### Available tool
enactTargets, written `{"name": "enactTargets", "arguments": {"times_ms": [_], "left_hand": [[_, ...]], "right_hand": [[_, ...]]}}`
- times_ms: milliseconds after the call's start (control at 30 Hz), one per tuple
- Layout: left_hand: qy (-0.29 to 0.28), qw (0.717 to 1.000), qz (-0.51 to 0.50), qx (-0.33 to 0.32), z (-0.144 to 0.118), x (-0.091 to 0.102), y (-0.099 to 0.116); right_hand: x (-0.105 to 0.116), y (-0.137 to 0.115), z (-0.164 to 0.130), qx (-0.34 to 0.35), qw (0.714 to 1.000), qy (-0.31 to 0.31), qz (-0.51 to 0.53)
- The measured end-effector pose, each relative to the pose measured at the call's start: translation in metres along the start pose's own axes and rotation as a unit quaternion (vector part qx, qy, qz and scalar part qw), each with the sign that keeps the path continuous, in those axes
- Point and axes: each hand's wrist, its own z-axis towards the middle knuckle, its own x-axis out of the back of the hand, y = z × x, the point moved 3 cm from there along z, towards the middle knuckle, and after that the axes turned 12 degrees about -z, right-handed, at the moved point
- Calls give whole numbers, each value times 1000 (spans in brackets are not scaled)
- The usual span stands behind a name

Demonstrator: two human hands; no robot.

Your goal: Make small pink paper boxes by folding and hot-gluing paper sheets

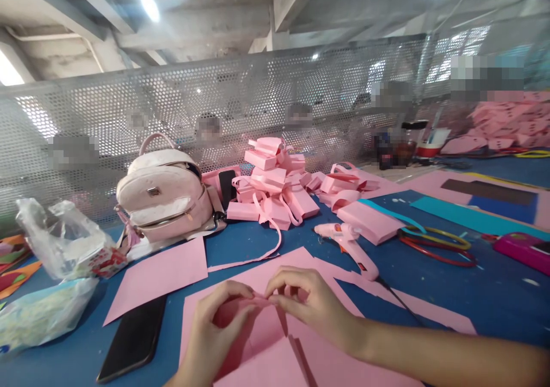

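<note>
Both hands meet at the upper edge of a folded pink paper piece (268,329) near the front of the table. My left hand (223,318) pinches that edge between thumb and fingers. Beside it, my right hand (305,298) grips the same edge, its fingers bent and the fingertips close to the left ones. Creases and a standing flap show in the paper below the hands. Under it lie larger pink sheets (197,312). A pink hot glue gun (350,246) rests to the right, its cord running toward my right forearm.
A heap of pink paper boxes (275,186) stands at the back, beside a pale backpack (161,195). On the left are a black phone (133,338), plastic bags (47,312) and a pink sheet (161,278). Coloured loops (438,243) and a magenta tool (522,249) lie right.
</note>
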Motion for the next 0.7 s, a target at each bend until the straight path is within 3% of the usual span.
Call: {"name": "enactTargets", "arguments": {"times_ms": [167,400,700], "left_hand": [[-71,994,-2,-86,0,1,1],[-97,989,-9,-111,2,-1,3],[-101,989,-22,-107,2,-2,5]], "right_hand": [[-1,0,3,-43,996,-20,76],[-6,20,10,-169,956,-149,189],[-7,17,10,-150,961,-162,167]]}}
